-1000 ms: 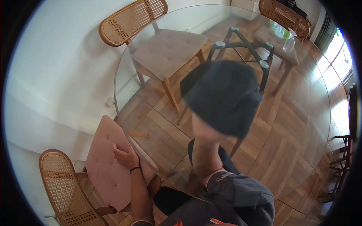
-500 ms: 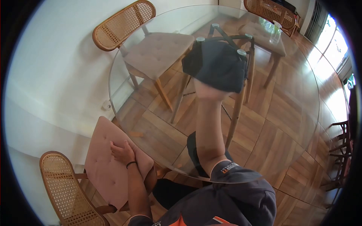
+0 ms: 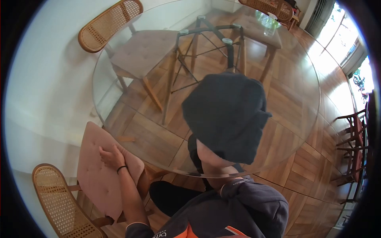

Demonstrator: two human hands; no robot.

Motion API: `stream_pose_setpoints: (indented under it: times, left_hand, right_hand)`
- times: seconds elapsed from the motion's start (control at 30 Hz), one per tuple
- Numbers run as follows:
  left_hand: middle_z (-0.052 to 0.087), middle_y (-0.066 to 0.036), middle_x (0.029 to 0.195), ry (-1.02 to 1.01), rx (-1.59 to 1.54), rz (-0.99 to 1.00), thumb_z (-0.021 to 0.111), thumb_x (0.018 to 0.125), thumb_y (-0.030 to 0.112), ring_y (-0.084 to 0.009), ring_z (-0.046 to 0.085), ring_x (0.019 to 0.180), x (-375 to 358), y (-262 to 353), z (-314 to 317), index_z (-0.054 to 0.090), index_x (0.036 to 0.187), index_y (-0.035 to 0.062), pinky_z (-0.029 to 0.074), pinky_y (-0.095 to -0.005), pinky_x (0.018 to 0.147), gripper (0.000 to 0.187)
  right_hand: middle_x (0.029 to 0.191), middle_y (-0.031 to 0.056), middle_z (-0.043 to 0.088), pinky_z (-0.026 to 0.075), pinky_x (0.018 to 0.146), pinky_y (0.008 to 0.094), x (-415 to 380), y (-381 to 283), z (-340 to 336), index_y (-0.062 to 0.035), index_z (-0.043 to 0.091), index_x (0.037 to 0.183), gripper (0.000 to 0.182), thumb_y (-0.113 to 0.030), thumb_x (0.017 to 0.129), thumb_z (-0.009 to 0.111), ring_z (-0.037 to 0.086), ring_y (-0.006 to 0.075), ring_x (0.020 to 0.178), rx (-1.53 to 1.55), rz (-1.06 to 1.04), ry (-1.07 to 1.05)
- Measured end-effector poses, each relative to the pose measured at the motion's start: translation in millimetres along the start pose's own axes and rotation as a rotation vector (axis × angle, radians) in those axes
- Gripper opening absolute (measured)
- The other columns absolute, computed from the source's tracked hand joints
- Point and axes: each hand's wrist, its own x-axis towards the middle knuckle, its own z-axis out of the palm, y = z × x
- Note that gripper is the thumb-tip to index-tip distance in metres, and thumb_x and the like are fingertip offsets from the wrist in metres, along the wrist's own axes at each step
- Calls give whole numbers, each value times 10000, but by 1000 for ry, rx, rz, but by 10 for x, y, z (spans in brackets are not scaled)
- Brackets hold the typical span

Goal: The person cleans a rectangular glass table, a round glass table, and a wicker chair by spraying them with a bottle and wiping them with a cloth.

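A dark grey cloth (image 3: 226, 113) is spread out over my right hand, hiding its fingers; only the wrist and forearm (image 3: 212, 154) show below it. The rim of the round glass tabletop (image 3: 285, 152) crosses over this arm, so the arm and cloth appear to be under the glass, with the cloth against or close to its underside. My left hand (image 3: 112, 157) lies with fingers apart on the pink tufted seat (image 3: 97, 178) of a chair at lower left. A dark band circles that wrist.
Dark crossed bars and wooden legs form the table base (image 3: 202, 29) under the glass. A second pink-seated chair (image 3: 145, 49) stands by the wall, another chair (image 3: 258, 35) at the far side. A spray bottle (image 3: 270, 25) is near it. Dark red chairs (image 3: 355, 131) line the right.
My right hand has drawn the cloth back toward my body, away from the table base. The view has shifted slightly. My left hand stays on the seat.
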Motion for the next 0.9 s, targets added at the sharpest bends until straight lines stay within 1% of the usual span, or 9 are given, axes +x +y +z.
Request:
stream_pose_setpoints:
  times: [0.17,0.23,0.3,0.37,0.5,0.6,0.7,0.8,0.9]
  left_hand:
    - [518,-153,1408,-11,22,-8,647,877,434,-361,478,1287,22,-11,20,427,1436,87,388,-530,1016,694]
    - [520,-147,1407,-6,31,-7,644,881,433,-356,475,1293,2,-37,41,427,1436,88,390,-527,1017,688]
    - [521,-143,1407,-17,27,-21,641,886,434,-353,473,1298,-4,10,-16,427,1436,90,391,-524,1017,683]
    - [520,-144,1408,-34,39,-33,635,891,435,-351,469,1303,3,26,-32,425,1438,92,385,-527,1023,679]
    - [512,-154,1417,-59,19,-45,613,904,447,-353,461,1310,19,8,-9,419,1445,96,369,-533,1038,673]
    - [507,-153,1426,-49,20,-42,596,914,460,-356,457,1313,26,0,-15,418,1448,96,360,-537,1046,670]
    - [515,-98,1442,-17,46,-31,576,926,475,-348,476,1305,44,-39,38,433,1432,100,390,-539,1031,646]
    - [510,-136,1435,-6,-10,-3,579,923,468,-364,466,1306,63,-92,82,427,1441,83,359,-546,1048,664]
    - [523,-140,1422,-33,21,-13,573,923,481,-373,484,1289,87,-98,82,432,1437,77,369,-547,1042,669]
  right_hand:
    - [1240,35,610,370,1090,489,833,-698,-105,-143,602,1222,449,-488,983,443,540,270,1208,-164,-390,-170]
    - [1231,37,612,369,1090,498,1353,-897,-125,-140,607,1210,444,-485,980,446,541,271,1204,-192,-466,-274]
    - [1221,40,614,367,1089,507,1863,-972,-108,-137,611,1197,440,-481,977,448,543,273,1199,-150,-428,-376]
    - [1205,54,614,367,1086,510,2180,-968,-77,-120,620,1153,440,-477,957,453,541,281,1196,-45,-247,-438]
    - [1180,94,621,354,1099,536,2102,-921,52,-85,636,1087,467,-484,934,449,534,316,1197,72,56,-426]
    - [1158,131,624,339,1113,564,1596,-1128,220,-60,642,1058,476,-477,942,445,529,346,1200,-40,-105,-278]
    - [1158,159,625,325,1129,579,1377,-1555,162,-42,638,1070,469,-454,948,451,530,358,1199,-92,-293,-220]
    - [1157,167,629,340,1118,576,1622,-1985,32,-27,628,1079,446,-424,947,474,543,364,1178,-162,-444,-323]
    - [1166,176,636,366,1097,569,2255,-2662,-309,-16,632,1081,459,-431,938,497,554,368,1164,-202,-371,-452]
